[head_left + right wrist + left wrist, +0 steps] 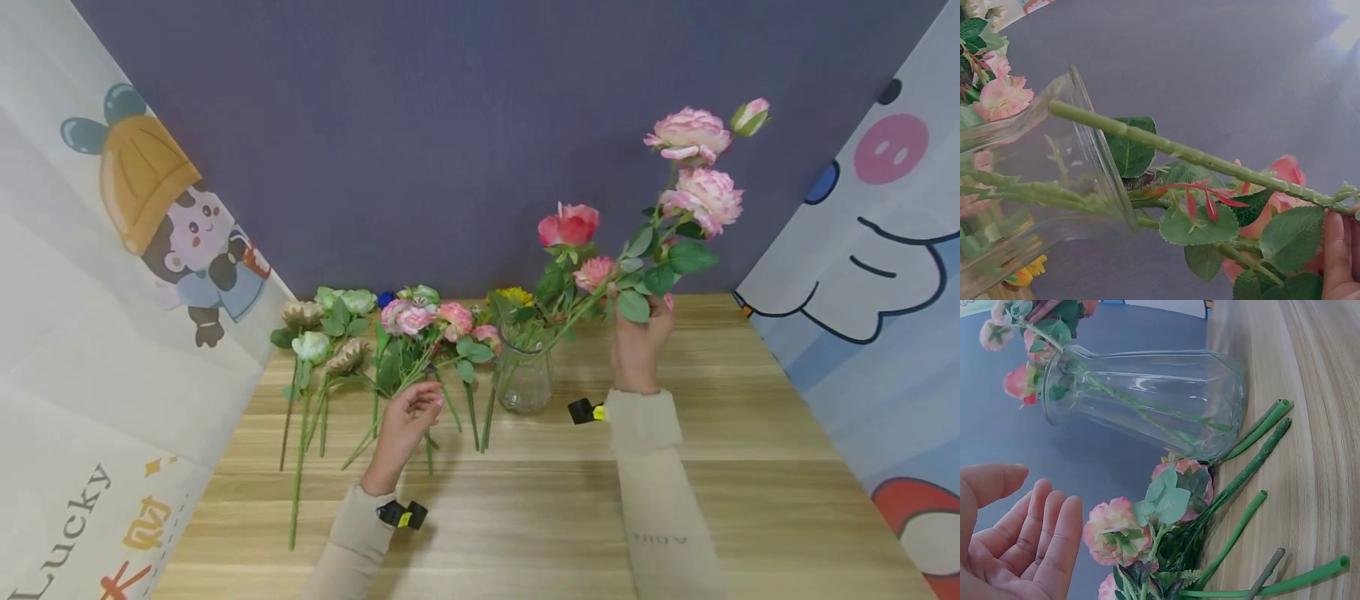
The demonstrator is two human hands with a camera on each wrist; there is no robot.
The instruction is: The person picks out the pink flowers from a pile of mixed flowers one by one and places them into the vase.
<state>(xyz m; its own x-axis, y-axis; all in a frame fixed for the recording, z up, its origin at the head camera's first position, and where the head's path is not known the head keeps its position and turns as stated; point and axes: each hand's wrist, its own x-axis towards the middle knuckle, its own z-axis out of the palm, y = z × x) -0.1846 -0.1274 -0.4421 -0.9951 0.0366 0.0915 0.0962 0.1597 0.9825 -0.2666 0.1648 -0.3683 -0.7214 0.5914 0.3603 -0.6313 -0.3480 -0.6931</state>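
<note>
My right hand (641,346) pinches the stem of a tall spray of pale pink peonies (705,200), tilted up to the right. In the right wrist view, the cut end of its green stem (1210,164) overlaps the mouth of a clear glass vase (1100,144). A coral-red rose (568,225) and a smaller pink flower (595,272) stand in the vase, their stems showing through the glass in the left wrist view. My left hand (408,425) holds nothing; its fingers are loosely bent, close to pink flowers (1116,531) lying on the table.
Several artificial flowers lie left of the vase, including pale green ones (311,347) and beige ones (347,357), their stems towards me. A yellow flower (513,296) shows behind the vase. A dark panel (420,150) rises at the table's (517,517) back; printed curtains hang on both sides.
</note>
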